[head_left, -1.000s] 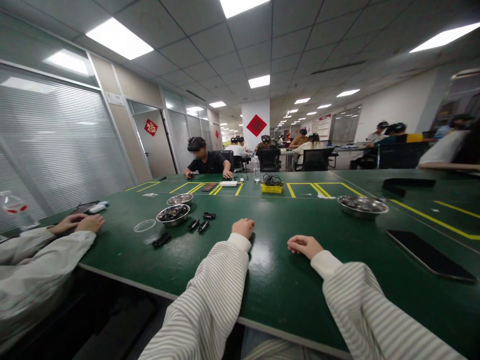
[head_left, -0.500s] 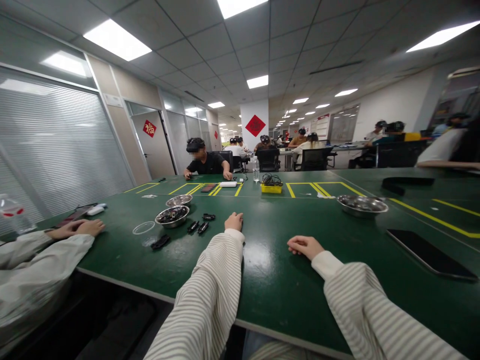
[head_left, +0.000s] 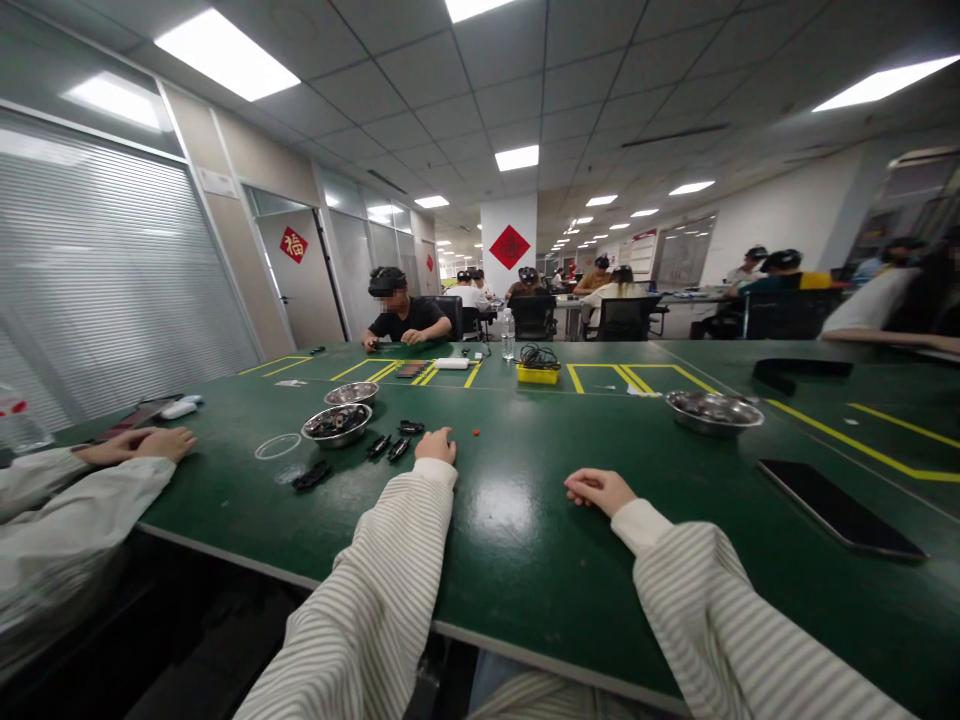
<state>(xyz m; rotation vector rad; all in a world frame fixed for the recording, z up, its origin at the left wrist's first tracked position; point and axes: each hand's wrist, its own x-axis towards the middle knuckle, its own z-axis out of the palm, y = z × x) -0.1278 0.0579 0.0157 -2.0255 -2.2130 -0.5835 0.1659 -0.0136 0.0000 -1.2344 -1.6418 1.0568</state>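
My left hand (head_left: 436, 446) lies on the green table (head_left: 540, 520), fingers curled, right beside two small black clips (head_left: 388, 447). A tiny red piece (head_left: 475, 433) sits just to its right. Whether it holds anything is hidden. My right hand (head_left: 598, 489) rests on the table nearer me, loosely curled with nothing seen in it. Both arms wear striped sleeves. A steel bowl of black parts (head_left: 337, 424) stands left of the clips, with a second steel bowl (head_left: 351, 393) behind it.
A co-worker's hands (head_left: 142, 445) rest at the left edge. A clear ring lid (head_left: 277, 446) and another black clip (head_left: 310, 476) lie near the bowls. A steel bowl (head_left: 712, 411) and a dark phone (head_left: 838, 508) are on the right. A yellow tray (head_left: 538, 374) sits farther back.
My left hand has slid forward and left across the table toward the black clips. A small red piece now shows beside it. My right hand has stayed put.
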